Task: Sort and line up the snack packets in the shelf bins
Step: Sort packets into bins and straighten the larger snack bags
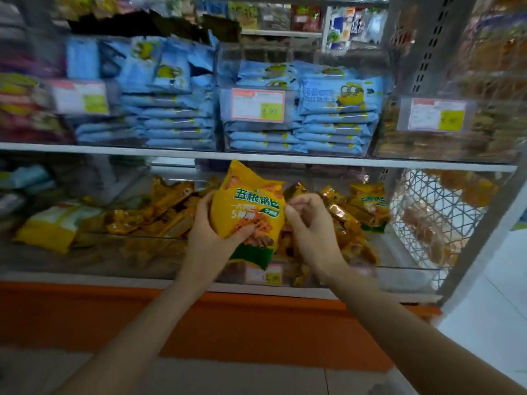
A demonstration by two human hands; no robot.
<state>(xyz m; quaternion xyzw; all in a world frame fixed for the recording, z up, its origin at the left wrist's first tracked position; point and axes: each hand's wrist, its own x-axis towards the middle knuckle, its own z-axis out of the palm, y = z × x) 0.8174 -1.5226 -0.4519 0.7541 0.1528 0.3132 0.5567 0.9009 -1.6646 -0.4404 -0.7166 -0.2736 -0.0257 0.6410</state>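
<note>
My left hand (212, 228) grips a yellow snack packet (251, 212) with green lettering and a green bottom, held upright over the lower clear shelf bin (405, 267). My right hand (309, 220) hovers just right of the packet with its fingers curled, thumb near the packet's edge; it seems to hold nothing. Beneath and behind both hands lie several loose golden-yellow packets (168, 212), heaped without order. One more packet of the same yellow kind (370, 202) stands at the bin's right end.
The upper shelf carries clear bins of stacked blue packets (333, 121) with price tags (258, 104). A yellow-and-white bag (57, 223) lies at the lower left. A metal upright (427, 49) and wire mesh (427, 206) bound the right side. An orange base (85, 315) runs below.
</note>
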